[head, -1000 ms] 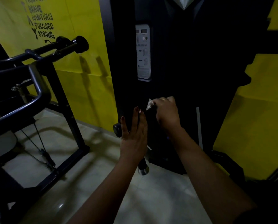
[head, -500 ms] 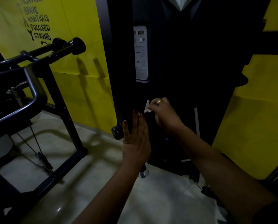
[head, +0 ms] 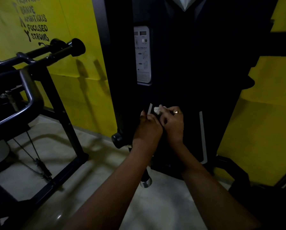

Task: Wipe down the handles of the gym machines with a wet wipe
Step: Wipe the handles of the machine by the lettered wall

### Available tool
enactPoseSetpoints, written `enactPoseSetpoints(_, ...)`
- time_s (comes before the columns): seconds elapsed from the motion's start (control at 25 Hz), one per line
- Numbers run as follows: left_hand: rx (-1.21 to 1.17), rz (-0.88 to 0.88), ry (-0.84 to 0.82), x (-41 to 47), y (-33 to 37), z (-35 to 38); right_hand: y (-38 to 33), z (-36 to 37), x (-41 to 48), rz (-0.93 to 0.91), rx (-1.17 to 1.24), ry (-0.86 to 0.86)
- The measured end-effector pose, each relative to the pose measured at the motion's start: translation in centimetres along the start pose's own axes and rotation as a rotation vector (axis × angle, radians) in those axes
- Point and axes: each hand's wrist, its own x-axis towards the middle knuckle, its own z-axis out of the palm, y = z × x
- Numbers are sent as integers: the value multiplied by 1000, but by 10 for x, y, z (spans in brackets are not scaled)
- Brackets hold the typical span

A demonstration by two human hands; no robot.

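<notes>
A black machine handle with a chrome end cap [head: 145, 182] slants up in front of the dark weight-stack machine [head: 180, 72]. My left hand [head: 147, 128] covers its upper part, fingers curled round the bar. My right hand [head: 173, 124], a ring on one finger, is right beside it and pinches a crumpled white wet wipe [head: 157, 110] against the top of the handle. The two hands touch. The bar under the hands is hidden.
A black round knob [head: 117, 138] sticks out left of the hands. A second black machine frame [head: 61, 107] with padded bars [head: 69, 48] fills the left side. Yellow walls [head: 72, 67] stand behind, pale tiled floor [head: 105, 163] below.
My left hand went from flat, straight fingers beside the handle to curled round it, higher up. My right hand with the wipe shifted slightly and now meets the left hand.
</notes>
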Motion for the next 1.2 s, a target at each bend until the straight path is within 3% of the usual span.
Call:
enactPoseSetpoints(0.08,-54,21,-41,5,-1,-4,1,8,2,175,32,163)
enactPoseSetpoints(0.24,-211,37,-9,6,-2,-15,3,34,-44,473,387,298)
enactPoseSetpoints(0.36,-205,28,-32,9,-6,-8,-14,32,-33,918,1153,91)
enactPoseSetpoints(0.4,-197,22,-71,10,-6,-6,-21,26,-27,993,1266,-33)
enactPoseSetpoints(0.48,-187,24,-109,6,-6,-4,-27,22,-21,999,1177,-181)
enactPoseSetpoints(0.56,-128,63,-33,5,-4,-1,-26,22,-24,1009,1174,-133)
enactPoseSetpoints(0.64,-95,97,34,5,-6,-5,-22,24,-35,980,1391,-30)
enactPoseSetpoints(0.72,-132,105,-61,9,-5,1,-21,30,-40,984,1572,218)
enactPoseSetpoints(0.76,-157,93,-100,9,-4,-2,-19,32,-40,923,1446,332)
enactPoseSetpoints(0.84,-163,-5,12,7,-4,-4,-17,35,-38,780,916,472)
enactPoseSetpoints(0.92,-175,-4,-55,8,-1,-2,-12,33,-34,507,439,490)
enactPoseSetpoints(0.96,-172,19,-11,7,0,2,-7,27,-27,306,274,459)
enactPoseSetpoints(1.08,-83,49,115,7,-2,2,9,4,9,-224,-9,112)
enactPoseSetpoints(1.12,-89,34,117,8,0,4,8,-5,24,-231,-1,-76)
enactPoseSetpoints(1.2,-113,1,120,10,-1,7,-4,-13,51,41,102,-434)
